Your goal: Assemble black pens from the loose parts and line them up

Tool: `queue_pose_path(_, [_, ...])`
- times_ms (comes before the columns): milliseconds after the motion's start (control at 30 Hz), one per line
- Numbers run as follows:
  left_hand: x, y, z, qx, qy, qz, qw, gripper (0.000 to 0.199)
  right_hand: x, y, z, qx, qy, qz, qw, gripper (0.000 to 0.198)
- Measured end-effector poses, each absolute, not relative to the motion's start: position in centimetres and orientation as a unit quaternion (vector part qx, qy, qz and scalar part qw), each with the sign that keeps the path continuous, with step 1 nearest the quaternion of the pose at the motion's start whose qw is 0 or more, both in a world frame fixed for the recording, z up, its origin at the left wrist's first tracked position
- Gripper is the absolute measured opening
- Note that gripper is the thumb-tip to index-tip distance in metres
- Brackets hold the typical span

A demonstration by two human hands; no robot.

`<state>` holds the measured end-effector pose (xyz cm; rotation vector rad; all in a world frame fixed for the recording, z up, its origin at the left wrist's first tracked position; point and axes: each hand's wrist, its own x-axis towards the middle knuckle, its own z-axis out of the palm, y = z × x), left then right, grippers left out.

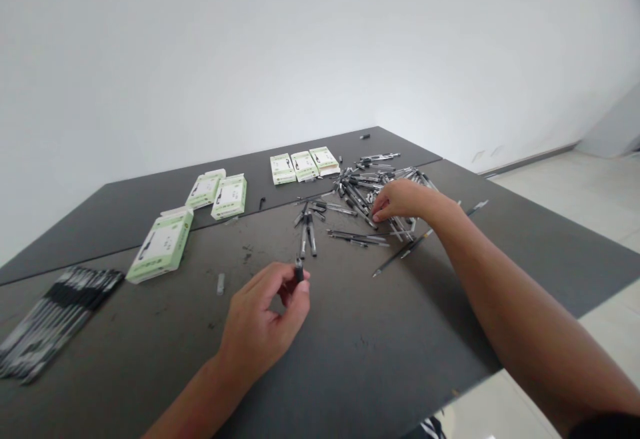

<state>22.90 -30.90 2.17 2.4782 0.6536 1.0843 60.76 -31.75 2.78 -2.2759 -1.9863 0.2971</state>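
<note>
My left hand [273, 312] is closed in a pinch above the near part of the table. Between its thumb and forefinger stands a short black pen part [299, 271] with a greyish top; the fingers hide its lower end. My right hand [397, 200] reaches into a heap of loose black-and-clear pen parts [357, 192], its fingers bent down at the heap's near side. What those fingertips grip, if anything, is hidden. Between the hands lie two clear pen barrels [309, 234] with black ends and several thin refills [357, 236].
On the left, a neat row of pens [60, 319] lies near a green-and-white box [163, 242]. Two more boxes [229, 196] stand behind it, and three boxes [303, 164] sit farther back. A small grey piece [221, 284] and a black cap [262, 203] lie loose.
</note>
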Motion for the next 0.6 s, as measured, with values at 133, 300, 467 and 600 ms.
queue_pose_path(133, [22.9,-31.1,2.1,0.880,0.224,0.380,0.173,0.010,60.3,-31.9,3.3,-0.749,-0.654,0.086,0.066,0.010])
queue_pose_path(300, [22.7,-31.1,2.1,0.881,0.231,0.376,0.169,0.011,58.4,-32.3,5.1,-0.735,-0.662,0.055,0.138,0.021])
queue_pose_path(467, [22.6,-31.1,2.3,0.870,0.262,0.357,0.217,0.012,53.0,-32.6,5.5,-0.616,-0.698,0.173,0.322,0.032])
queue_pose_path(600, [22.0,-31.0,2.7,0.863,0.267,0.344,0.256,0.016,47.7,-33.2,4.8,-0.496,-0.700,0.330,0.394,0.037])
